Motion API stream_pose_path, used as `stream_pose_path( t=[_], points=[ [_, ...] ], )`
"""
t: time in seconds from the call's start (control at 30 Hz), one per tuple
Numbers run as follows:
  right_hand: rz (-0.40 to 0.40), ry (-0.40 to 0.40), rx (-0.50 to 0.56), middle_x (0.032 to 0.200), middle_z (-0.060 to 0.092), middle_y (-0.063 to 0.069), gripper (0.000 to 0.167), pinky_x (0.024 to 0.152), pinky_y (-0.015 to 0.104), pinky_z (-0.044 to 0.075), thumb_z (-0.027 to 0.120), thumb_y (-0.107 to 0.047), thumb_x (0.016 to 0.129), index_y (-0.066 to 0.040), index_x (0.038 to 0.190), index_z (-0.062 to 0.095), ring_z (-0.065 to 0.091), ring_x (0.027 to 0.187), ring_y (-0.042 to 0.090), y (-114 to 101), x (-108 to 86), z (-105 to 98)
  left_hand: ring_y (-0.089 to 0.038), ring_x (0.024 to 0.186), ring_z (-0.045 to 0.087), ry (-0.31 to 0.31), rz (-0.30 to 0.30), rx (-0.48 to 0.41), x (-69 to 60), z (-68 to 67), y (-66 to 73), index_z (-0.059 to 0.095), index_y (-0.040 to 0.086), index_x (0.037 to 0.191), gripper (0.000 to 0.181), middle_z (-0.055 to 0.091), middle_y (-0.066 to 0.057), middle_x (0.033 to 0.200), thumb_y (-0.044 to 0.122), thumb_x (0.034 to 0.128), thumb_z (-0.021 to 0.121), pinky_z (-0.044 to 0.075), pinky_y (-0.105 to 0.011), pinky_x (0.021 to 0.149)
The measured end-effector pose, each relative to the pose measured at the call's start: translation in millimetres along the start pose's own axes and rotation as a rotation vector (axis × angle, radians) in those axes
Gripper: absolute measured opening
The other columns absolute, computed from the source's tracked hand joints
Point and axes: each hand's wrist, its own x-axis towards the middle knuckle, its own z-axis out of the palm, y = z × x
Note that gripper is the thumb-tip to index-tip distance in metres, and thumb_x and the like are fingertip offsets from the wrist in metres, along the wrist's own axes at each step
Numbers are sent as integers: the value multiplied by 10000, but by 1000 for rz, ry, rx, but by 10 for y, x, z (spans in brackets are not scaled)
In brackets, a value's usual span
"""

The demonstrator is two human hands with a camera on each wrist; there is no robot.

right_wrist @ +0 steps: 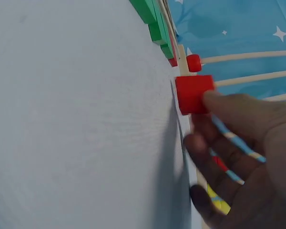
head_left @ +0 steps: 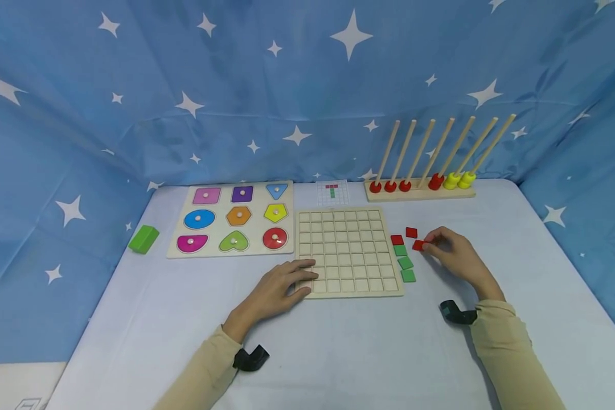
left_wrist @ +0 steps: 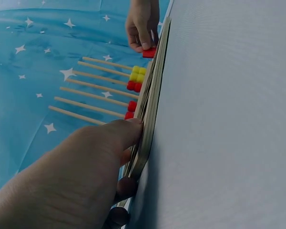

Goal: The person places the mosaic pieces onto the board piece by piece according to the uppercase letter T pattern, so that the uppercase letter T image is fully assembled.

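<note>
Resting on the near left corner of the gridded board (head_left: pixel 347 251), the left hand (head_left: pixel 274 287) has extended fingers and grips nothing; only the left wrist view exposes the board's layered side. Green tiles (head_left: pixel 405 262) lie beside its right edge. Toward the table's right edge (head_left: pixel 574 296), a red tile (head_left: pixel 418 245) is pinched by the right hand (head_left: pixel 458 257), whose spread remaining fingers show clearly only in the right wrist view.

knobbed shape puzzle (head_left: pixel 220 225) | pegged bead rack (head_left: pixel 420 195) | green block (head_left: pixel 143 240), possibly two pieces | starry curtain (head_left: pixel 266 85)
</note>
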Motion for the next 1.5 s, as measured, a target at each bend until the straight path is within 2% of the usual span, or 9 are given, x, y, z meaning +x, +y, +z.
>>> stream_pose_path(
  t=[0.23, 0.4, 0.53, 0.83, 1.07, 1.37, 1.5],
  points=[
    [-22, 54, 51, 1074, 619, 135, 265, 859, 321, 508, 599, -241, 927, -52, 1108, 557, 599, 990, 280, -72, 61, 3, -138, 1260, 497, 24, 4, -1, -21, 27, -24, 618, 262, 1231, 323, 492, 68, 1407, 295, 910, 623, 447, -401, 962],
    [-49, 64, 67, 1042, 633, 114, 231, 816, 180, 470, 592, -211, 929, -53, 1095, 568, 586, 925, 187, -163, 119, 27, -122, 1273, 484, 20, -3, -22, -22, 27, -32, 618, 261, 1232, 326, 489, 76, 1409, 295, 908, 627, 435, -402, 981],
    [-75, 66, 85, 1029, 641, 111, 216, 779, 107, 433, 590, -208, 929, -53, 1078, 571, 572, 911, 174, -233, 159, 53, -122, 1276, 480, 16, -6, -27, -21, 31, -35, 615, 265, 1234, 326, 487, 76, 1410, 303, 911, 621, 431, -401, 983],
    [-104, 55, 122, 1027, 643, 106, 197, 745, 221, 457, 567, -211, 941, -68, 1076, 566, 583, 903, 206, -379, 264, 156, -110, 1273, 484, 12, 1, -14, -25, 38, -35, 614, 272, 1231, 316, 481, 80, 1414, 319, 919, 607, 438, -388, 963],
    [-118, 37, 133, 1027, 636, 99, 190, 768, 316, 463, 560, -211, 942, -84, 1084, 562, 583, 900, 221, -475, 389, 262, -98, 1272, 483, 10, 3, -9, -21, 21, -34, 615, 267, 1229, 314, 484, 74, 1412, 312, 919, 608, 438, -376, 960],
    [-153, 33, 175, 1005, 621, 125, 217, 684, 211, 486, 564, -227, 944, -65, 1088, 566, 617, 869, 246, -612, 472, 291, -101, 1302, 452, -24, -20, -2, -1, 18, -25, 606, 270, 1245, 336, 460, 90, 1433, 335, 915, 608, 421, -373, 998],
    [-169, 28, 211, 1026, 612, 169, 208, 654, 214, 492, 549, -157, 948, -25, 1109, 557, 620, 885, 317, -667, 518, 317, -104, 1319, 438, -24, -13, 9, -4, 14, -27, 604, 268, 1248, 368, 460, 83, 1435, 376, 897, 625, 412, -384, 1010]
  ],
)
